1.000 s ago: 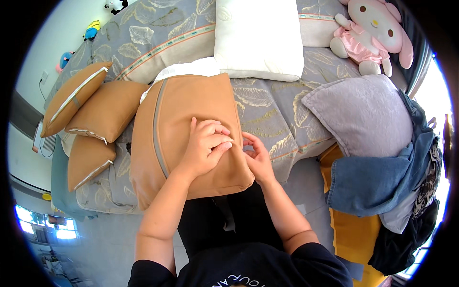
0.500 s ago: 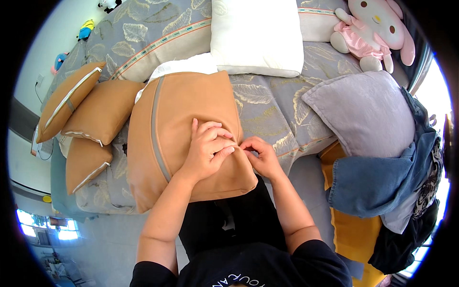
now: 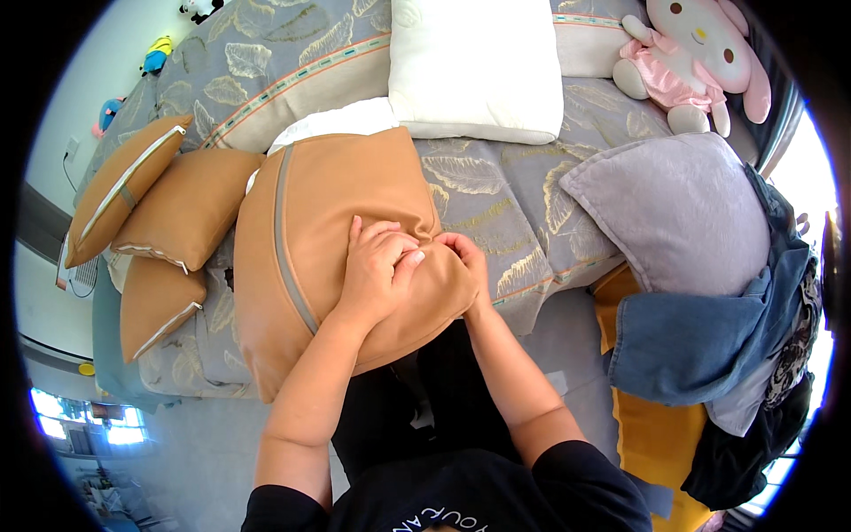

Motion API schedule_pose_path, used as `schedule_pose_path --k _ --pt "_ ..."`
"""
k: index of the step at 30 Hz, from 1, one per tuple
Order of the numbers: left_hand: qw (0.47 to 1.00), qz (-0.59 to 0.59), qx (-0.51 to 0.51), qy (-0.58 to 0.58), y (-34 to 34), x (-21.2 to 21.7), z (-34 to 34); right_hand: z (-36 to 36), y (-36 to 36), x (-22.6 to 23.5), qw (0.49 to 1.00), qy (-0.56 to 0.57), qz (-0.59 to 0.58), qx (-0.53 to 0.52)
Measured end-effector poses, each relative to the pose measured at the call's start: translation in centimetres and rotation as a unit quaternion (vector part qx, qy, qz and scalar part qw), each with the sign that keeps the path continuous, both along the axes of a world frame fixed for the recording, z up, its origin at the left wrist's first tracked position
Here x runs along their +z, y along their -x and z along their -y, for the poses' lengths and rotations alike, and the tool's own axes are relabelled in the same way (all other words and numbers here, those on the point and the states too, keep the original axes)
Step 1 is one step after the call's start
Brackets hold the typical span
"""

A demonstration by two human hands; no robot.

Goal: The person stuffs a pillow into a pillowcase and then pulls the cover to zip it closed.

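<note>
A large tan cushion (image 3: 337, 186) with a grey stripe lies on the bed in front of me, a white pillow insert (image 3: 332, 120) sticking out at its far end. My left hand (image 3: 377, 270) presses down on the cushion's right side, fingers curled into the cover. My right hand (image 3: 465, 257) pinches the cushion's right edge, right beside the left hand's fingertips. The cover puckers between the two hands.
Three smaller tan cushions (image 3: 177, 208) are stacked at the left. A white pillow (image 3: 474, 66) lies at the back, a grey cushion (image 3: 678, 213) at the right, with a pink plush toy (image 3: 696, 53) beyond it. Blue, yellow and dark clothes (image 3: 700, 346) hang at the right. The leaf-patterned bedspread (image 3: 514, 204) covers the bed.
My right hand has slid up along the cushion's right edge toward the left hand's fingertips. The cushion's edge has bunched more between the two hands.
</note>
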State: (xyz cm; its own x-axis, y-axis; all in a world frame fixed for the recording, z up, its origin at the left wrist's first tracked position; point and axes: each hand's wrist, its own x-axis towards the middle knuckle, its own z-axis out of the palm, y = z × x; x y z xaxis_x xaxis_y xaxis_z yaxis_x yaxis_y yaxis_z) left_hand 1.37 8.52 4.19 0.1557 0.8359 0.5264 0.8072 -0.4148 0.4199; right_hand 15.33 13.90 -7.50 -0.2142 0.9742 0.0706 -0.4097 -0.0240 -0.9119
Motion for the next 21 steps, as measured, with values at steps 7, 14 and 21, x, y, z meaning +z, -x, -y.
schedule_pose_path --k 7,14,21 --pt "1.000 -0.004 -0.010 0.011 -0.3 0.6 0.2 1.0 0.0 -0.1 0.993 0.027 -0.111 -0.029" --pt "0.998 0.027 0.020 0.045 1.0 0.9 -0.1 1.1 -0.7 3.1 0.982 0.142 -0.112 0.060" --pt "0.990 0.047 -0.109 0.078 3.7 1.8 3.6 3.8 -2.8 6.2 0.967 0.011 0.203 0.151"
